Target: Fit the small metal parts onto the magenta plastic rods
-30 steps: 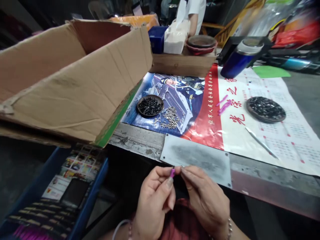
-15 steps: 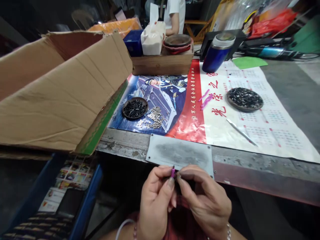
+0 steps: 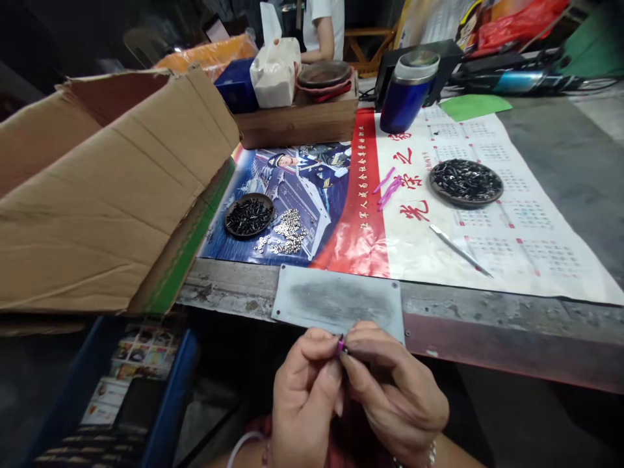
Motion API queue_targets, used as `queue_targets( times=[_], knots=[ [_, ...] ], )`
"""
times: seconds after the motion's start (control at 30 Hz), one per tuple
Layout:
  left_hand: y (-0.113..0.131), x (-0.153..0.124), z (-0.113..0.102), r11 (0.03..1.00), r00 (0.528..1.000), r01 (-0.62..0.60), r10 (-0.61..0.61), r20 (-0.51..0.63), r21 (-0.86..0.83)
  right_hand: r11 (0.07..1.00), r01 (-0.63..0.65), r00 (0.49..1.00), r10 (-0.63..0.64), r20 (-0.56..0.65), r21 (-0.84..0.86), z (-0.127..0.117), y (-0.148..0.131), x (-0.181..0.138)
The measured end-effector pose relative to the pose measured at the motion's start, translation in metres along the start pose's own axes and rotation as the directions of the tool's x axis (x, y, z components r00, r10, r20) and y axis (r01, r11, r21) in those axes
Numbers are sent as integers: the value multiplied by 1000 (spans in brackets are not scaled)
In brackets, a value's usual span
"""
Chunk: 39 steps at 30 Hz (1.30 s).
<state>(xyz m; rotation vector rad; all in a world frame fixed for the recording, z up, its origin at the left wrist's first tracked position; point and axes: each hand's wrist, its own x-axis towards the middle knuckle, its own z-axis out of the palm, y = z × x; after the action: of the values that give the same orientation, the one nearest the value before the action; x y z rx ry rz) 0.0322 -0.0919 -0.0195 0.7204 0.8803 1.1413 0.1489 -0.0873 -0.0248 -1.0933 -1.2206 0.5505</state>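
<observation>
Close to the table's front edge, my left hand [image 3: 307,390] is closed, with thumb and forefinger pinching a small pink-purple piece [image 3: 340,344] that has a dark pointed tip. My right hand [image 3: 397,393] is closed against it, its thumb and forefinger pinched at the piece's right side. A tiny dark bit shows between those fingertips, too small to name. Just beyond the hands lies a grey metal plate [image 3: 336,296]. Several pink strips [image 3: 390,190] rest on the calendar poster [image 3: 341,244]. Small silver nut-like rings [image 3: 288,234] are heaped beside a dish of black slivers [image 3: 249,216].
A second dish of black pieces [image 3: 465,183] and a slim metal blade [image 3: 461,250] lie to the right. Behind stand a blue tumbler [image 3: 408,94] and a wooden box [image 3: 299,123]. A large carton [image 3: 117,188] fills the left. A person in white [image 3: 324,29] sits beyond.
My right fingertips have come in against the pink-purple piece, covering more of it. The camera has turned slightly, so the table appears shifted left.
</observation>
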Motion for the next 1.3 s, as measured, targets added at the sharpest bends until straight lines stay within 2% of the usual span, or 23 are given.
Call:
queue_targets(
  times=[0.27, 0.37, 0.53, 0.8, 0.93, 1.07, 1.13, 1.2, 1.3],
  knots=[
    [-3, -1, 0, 979, 990, -138, 132, 47, 152, 972, -84, 996, 88, -7, 220, 0, 4, -5],
    [-4, -2, -2, 964, 988, -156, 149, 47, 216, 965, -99, 995, 102, -1, 242, 1, 5, -4],
    [-5, -1, -2, 943, 985, -172, 165, 50, 284, 986, -50, 999, 53, -13, 158, 0, 7, -3],
    [-9, 0, 3, 921, 972, -235, 232, 46, 311, 988, 104, 993, -97, 67, -115, -5, 11, 3],
    [-10, -1, 7, 927, 974, -226, 224, 41, 298, 976, 145, 987, -131, 96, -165, -6, 13, 6],
    [-11, -2, 9, 932, 971, -238, 230, 64, 274, 957, 191, 981, -193, 14, -216, -7, 13, 6],
    [-12, -3, 9, 924, 968, -251, 240, 74, 289, 946, 203, 979, -205, 20, -252, -7, 13, 6],
    [-13, -5, 8, 914, 969, -247, 237, 71, 323, 966, 139, 989, -126, 73, -219, -8, 12, 8],
    [-14, -6, 7, 919, 980, -197, 196, 38, 342, 993, -114, 974, 107, 202, 24, -9, 10, 10]
  ],
)
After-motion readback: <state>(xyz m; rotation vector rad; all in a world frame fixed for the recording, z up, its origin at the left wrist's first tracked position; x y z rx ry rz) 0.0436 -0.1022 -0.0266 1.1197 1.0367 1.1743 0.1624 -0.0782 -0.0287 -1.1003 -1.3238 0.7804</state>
